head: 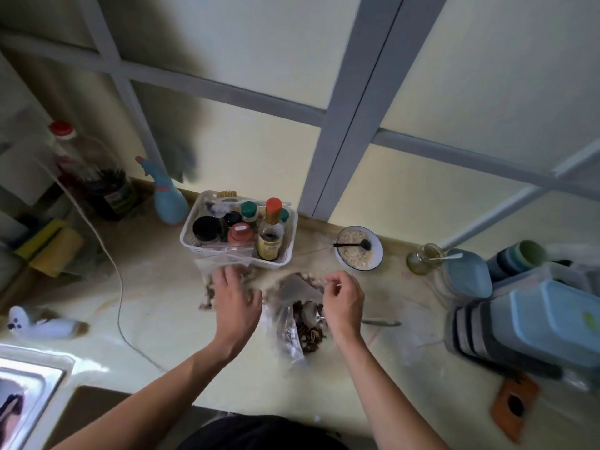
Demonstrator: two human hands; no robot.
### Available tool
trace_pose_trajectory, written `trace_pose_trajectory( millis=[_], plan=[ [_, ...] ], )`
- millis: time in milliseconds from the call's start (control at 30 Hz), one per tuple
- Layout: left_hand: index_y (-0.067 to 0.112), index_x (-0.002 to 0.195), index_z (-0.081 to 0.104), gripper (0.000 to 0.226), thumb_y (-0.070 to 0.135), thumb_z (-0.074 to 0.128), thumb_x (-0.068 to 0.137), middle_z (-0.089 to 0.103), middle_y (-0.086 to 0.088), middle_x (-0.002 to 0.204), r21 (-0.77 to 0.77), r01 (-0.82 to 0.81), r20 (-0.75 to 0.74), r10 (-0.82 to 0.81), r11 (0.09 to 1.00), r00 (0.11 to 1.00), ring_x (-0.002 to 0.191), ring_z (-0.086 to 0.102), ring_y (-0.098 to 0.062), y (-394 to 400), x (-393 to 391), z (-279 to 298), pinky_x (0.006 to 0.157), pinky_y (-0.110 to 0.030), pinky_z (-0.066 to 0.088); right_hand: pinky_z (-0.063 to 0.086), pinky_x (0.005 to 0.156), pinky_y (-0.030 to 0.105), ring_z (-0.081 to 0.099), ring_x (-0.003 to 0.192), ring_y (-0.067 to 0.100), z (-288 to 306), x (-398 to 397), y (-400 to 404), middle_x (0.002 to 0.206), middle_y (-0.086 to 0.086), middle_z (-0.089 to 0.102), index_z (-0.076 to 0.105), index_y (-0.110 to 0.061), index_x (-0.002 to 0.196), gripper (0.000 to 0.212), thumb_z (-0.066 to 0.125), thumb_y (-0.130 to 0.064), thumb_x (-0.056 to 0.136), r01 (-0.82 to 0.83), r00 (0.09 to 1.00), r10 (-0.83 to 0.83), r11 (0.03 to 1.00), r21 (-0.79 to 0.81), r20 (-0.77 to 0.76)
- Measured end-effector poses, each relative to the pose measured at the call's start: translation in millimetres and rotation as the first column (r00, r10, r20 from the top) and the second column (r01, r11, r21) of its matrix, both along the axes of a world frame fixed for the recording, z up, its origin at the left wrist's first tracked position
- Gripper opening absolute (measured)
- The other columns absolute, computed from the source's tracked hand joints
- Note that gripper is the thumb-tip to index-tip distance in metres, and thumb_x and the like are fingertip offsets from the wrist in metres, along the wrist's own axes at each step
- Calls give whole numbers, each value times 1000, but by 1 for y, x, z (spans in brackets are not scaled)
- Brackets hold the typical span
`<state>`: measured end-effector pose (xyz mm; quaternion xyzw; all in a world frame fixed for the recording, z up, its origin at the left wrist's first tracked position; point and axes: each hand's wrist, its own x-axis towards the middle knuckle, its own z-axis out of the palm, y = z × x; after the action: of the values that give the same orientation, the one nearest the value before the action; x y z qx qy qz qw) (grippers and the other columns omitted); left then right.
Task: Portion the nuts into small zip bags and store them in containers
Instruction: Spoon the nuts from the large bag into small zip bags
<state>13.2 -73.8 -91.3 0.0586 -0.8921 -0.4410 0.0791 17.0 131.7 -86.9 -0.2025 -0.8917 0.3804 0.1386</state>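
A large clear plastic bag of brown nuts lies on the pale counter, with a white scoop inside it. My right hand pinches the thin edge of a small clear zip bag just above the nut bag. My left hand lies with spread fingers on another clear bag holding nuts, to the left. The frame is blurred, so the small bags' outlines are faint.
A white basket of spice jars stands behind the hands. A bowl of oats with a black spoon, a glass jar, stacked blue-lidded containers sit right. A sink is at the near left, a cord crosses the counter.
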Motion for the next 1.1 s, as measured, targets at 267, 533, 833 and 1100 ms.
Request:
trace_pose_trajectory(
  millis=[267, 533, 833, 1100],
  plan=[
    [24, 84, 58, 24, 3, 59, 74, 52, 9, 94, 24, 352, -35, -351, 936, 936, 88, 50, -7, 125, 43, 21, 74, -15, 39, 46, 78, 34, 61, 94, 34, -30, 57, 129, 125, 14, 50, 62, -9, 109, 29, 57, 6, 85, 391, 920, -388, 919, -57, 48],
    [20, 104, 72, 32, 20, 51, 79, 72, 5, 101, 121, 702, 476, -662, 702, 579, 92, 65, -10, 182, 83, -23, 84, -25, 52, 42, 92, 23, 59, 112, 24, -98, 128, 202, 116, 5, 62, 70, -13, 109, 27, 64, -1, 84, -227, 870, 177, 972, 54, 460],
    [20, 113, 70, 29, 20, 59, 86, 72, 3, 103, 100, 545, 717, -440, 832, 540, 94, 67, -14, 194, 107, -58, 78, -19, 49, 56, 73, 38, 60, 101, 29, -112, 136, 213, 108, 6, 57, 59, -13, 105, 43, 84, -18, 71, -379, 832, 216, 894, 239, 512],
    [28, 99, 69, 19, 21, 61, 83, 73, 0, 97, 150, 431, 712, -399, 890, 578, 86, 70, -15, 199, 109, -59, 74, -26, 55, 53, 81, 40, 55, 105, 30, -97, 121, 234, 121, 9, 55, 61, -11, 113, 38, 74, -13, 77, -250, 943, 135, 891, 378, 304]
  ],
)
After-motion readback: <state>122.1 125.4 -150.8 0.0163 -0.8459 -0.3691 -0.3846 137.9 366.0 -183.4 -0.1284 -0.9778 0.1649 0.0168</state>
